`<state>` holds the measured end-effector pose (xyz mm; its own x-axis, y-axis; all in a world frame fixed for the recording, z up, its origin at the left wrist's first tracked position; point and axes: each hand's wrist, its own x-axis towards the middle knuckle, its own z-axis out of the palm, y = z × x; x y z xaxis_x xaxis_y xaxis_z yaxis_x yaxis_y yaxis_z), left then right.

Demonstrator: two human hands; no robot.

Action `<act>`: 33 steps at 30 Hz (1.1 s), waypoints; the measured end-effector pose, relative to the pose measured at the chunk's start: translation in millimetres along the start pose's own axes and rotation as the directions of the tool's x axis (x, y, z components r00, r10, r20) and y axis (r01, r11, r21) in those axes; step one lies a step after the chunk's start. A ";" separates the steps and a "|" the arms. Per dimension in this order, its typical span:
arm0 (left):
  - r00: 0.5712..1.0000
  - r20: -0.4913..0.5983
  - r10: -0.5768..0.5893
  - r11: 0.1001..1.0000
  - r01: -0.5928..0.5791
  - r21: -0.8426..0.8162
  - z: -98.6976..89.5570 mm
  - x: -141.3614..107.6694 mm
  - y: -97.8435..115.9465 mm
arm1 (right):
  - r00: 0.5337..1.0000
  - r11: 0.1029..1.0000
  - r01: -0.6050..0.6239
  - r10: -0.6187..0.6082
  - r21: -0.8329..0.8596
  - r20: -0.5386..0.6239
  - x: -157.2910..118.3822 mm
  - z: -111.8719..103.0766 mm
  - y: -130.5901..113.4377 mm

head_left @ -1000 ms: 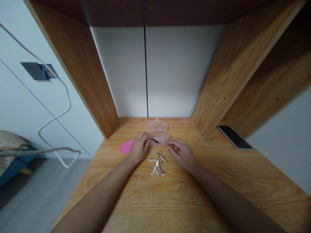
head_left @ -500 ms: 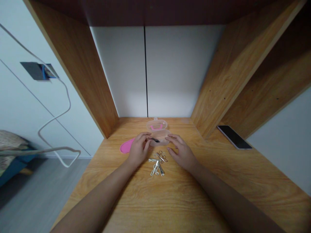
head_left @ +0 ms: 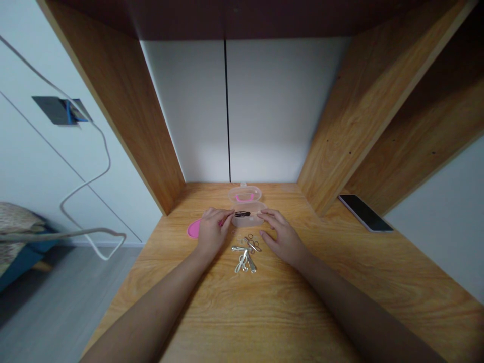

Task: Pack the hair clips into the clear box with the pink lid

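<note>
while the left hand [head_left: 214, 233] works over the case: its fingers are pinched together at one end of a small black tool [head_left: 242, 214], whose exact kind is too small to tell.
right hand [head_left: 283, 238]: fingers spread apart, tips just at the near edge of the clear plastic case [head_left: 249, 216], gripping nothing that shows.
black tool: held level above the case's nearer half, between both hands.
case: open, its two clear halves lying flat, with pink trim in the far half.
around it: a pink oval lid [head_left: 193, 230] just left, partly under the left hand; small scissors [head_left: 252, 246] and silver manicure tools [head_left: 242, 263] on the tabletop [head_left: 227, 312] in front.
handling: a light, steady pinch seems best, with the tool kept level and clear of the rim; right fingers on the case would steady the light plastic.
</note>
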<state>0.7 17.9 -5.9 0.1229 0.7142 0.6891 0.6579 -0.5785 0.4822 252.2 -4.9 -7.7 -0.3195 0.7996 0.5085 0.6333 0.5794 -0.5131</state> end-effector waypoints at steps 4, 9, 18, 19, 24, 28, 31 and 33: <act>1.000 0.016 -0.006 1.000 0.006 0.003 2.8 0.1 0.0 | 1.000 1.000 -0.005 0.005 0.010 0.006 0.8 -0.2 -2.2; 0.996 0.092 0.007 0.999 -0.011 0.044 5.2 -1.0 1.5 | 1.000 1.000 0.002 -0.002 0.009 0.007 1.7 -0.7 -2.4; 0.993 0.112 0.035 0.999 -0.040 0.036 4.2 -2.4 2.8 | 1.000 1.000 0.025 -0.025 -0.007 0.018 2.0 -1.4 0.0; 0.992 0.121 0.031 0.999 -0.035 0.035 4.9 -3.0 2.2 | 0.999 1.000 0.028 -0.028 -0.010 0.018 2.0 -1.5 -0.1; 0.989 0.143 0.024 1.000 -0.026 0.017 7.4 -5.1 0.1 | 0.999 0.999 0.040 -0.040 -0.002 0.017 2.0 -2.2 -2.4; 0.990 0.139 0.028 1.000 -0.029 0.005 7.3 -5.3 -0.2 | 0.998 0.998 0.058 -0.059 0.013 0.008 1.6 -1.6 -1.5; 0.990 0.135 0.036 0.999 -0.036 0.001 7.6 -5.5 -0.2 | 0.998 0.997 0.069 -0.069 0.028 0.002 1.1 -0.9 -0.1; 0.991 0.125 0.041 0.999 -0.042 0.006 6.9 -5.2 0.8 | 0.997 0.996 0.079 -0.078 0.036 -0.016 0.9 -1.1 -0.4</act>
<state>5.7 16.4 -12.9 0.2414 0.7337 0.6351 0.6569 -0.6053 0.4496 252.5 -4.6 -6.3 -0.3565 0.7492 0.5583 0.5803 0.6459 -0.4962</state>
